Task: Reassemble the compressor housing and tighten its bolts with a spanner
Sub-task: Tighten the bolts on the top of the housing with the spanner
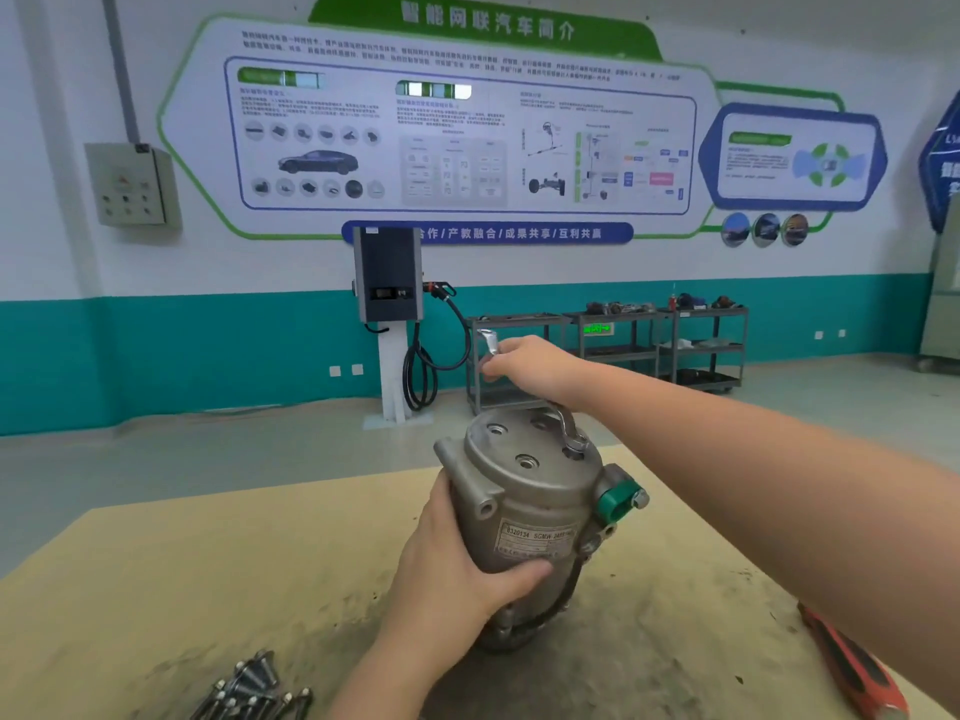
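Well, I have the compressor housing [535,517] upright on the bench [156,579], my left hand [457,569] gripping its side, my right hand [524,363] gripping the spanner [569,433] seated on one top bolt, while loose bolts [249,688] suggest tightening is unfinished.

One grey compressor, one spanner, two hands, and a pile of bolts we cannot fully count.

We are counting one grey cast-metal compressor housing [524,511] standing on one tan, stained tabletop [208,589], one bent silver steel spanner [563,423], and two bare hands, the left hand [457,563] and the right hand [530,368]. We are seeing three round bolt holes [525,463] uncovered on the housing's top face, one green plastic port cap [615,504], one orange-and-black tool handle [852,667], and a heap of loose long silver bolts [249,691], too overlapped to number exactly.
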